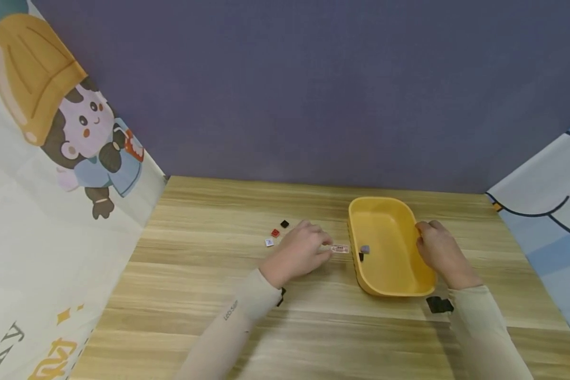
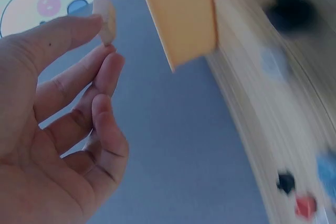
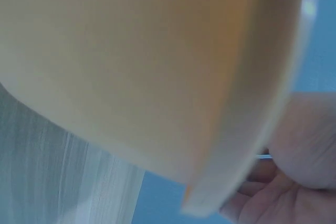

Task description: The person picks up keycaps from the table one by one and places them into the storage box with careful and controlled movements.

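Observation:
My left hand (image 1: 300,249) pinches a small flat rectangular block (image 1: 339,248) with a printed face, holding it by one end just left of the yellow basket (image 1: 382,290). In the left wrist view the same block (image 2: 106,20) shows pale and cream between thumb and fingertip, the other fingers loosely bent. My right hand (image 1: 442,254) grips the basket's right rim. Its thumb and fingers lie on both sides of the rim in the right wrist view. Inside the basket, by its left wall, lie a grey piece (image 1: 364,249) and a black piece (image 1: 361,257).
Left of my left hand, a black piece (image 1: 285,224), a red piece (image 1: 275,233) and a white marked piece (image 1: 269,243) lie on the wooden table (image 1: 195,253). A dark wall (image 1: 313,95) stands behind it, with printed cloths at both sides.

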